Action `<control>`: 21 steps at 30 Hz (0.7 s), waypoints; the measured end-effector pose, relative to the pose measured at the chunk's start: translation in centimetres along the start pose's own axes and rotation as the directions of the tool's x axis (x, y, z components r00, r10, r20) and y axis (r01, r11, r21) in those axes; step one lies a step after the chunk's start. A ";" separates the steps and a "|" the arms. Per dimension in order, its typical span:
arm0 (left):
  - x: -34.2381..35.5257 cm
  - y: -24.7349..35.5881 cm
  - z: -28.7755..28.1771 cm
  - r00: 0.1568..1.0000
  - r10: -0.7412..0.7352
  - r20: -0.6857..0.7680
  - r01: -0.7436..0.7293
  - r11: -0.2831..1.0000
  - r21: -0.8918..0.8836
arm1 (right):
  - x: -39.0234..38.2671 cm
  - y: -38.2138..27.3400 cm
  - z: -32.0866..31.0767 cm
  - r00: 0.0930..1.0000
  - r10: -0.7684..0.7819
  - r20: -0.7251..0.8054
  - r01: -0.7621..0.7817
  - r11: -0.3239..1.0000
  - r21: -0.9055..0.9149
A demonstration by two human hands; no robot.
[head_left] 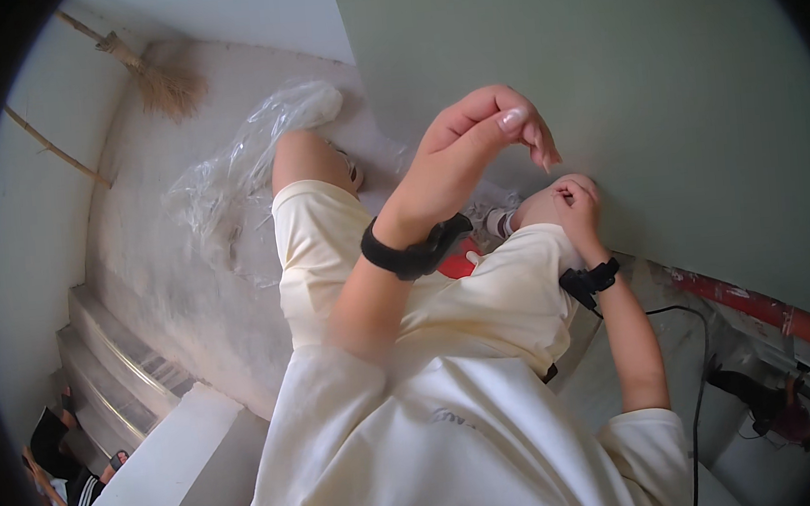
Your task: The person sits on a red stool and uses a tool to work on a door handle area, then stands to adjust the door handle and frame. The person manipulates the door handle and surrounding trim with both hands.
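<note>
My left hand [478,147] is raised in front of me over my lap, its fingers curled down and the thumb pressed against them. Whatever it may pinch is too small to make out. Lower and to the right, my right hand [579,206] is beside my right knee [544,206], with fingertips closed together; nothing I can name shows between them. Black bands with small devices go round both wrists, the left band [415,254] and the right band [591,281]. A bit of a red object [460,258] shows between my legs, mostly hidden.
A green wall panel [600,66] rises close on the right. Crumpled clear plastic [245,156] lies by my left leg. A straw broom [163,82] leans at far left. Stairs [119,361] with a person [54,452] are lower left; another person [769,405], a red pipe [761,306] and a black cable [706,362] lower right.
</note>
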State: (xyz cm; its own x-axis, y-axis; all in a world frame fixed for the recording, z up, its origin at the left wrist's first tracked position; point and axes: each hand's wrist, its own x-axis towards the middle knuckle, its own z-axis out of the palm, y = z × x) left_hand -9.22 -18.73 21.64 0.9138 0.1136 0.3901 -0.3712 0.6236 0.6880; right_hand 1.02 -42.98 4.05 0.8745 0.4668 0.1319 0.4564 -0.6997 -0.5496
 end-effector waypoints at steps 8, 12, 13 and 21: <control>-0.2 0.5 0.8 0.998 0.023 0.059 -0.026 0.999 0.047 | -0.2 0.4 0.4 0.999 -0.035 -0.016 0.035 0.999 -0.003; -0.3 0.7 0.8 0.996 0.028 0.084 -0.033 0.998 0.059 | -0.2 0.3 0.4 1.000 -0.006 -0.002 0.006 1.000 0.022; -0.3 0.8 0.9 0.996 0.034 0.084 -0.038 0.998 0.046 | -0.2 0.3 0.5 1.000 -0.002 0.003 0.002 1.000 0.018; -0.4 0.9 0.5 0.998 0.059 0.035 -0.060 0.997 0.042 | -0.3 0.5 0.6 1.000 0.010 0.026 -0.011 1.000 0.020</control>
State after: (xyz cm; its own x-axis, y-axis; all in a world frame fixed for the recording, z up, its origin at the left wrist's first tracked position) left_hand -9.98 -18.64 22.43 0.8841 0.1229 0.4509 -0.4320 0.5828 0.6883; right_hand 0.94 -43.11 3.19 0.8744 0.4737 0.1048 0.4438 -0.6938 -0.5672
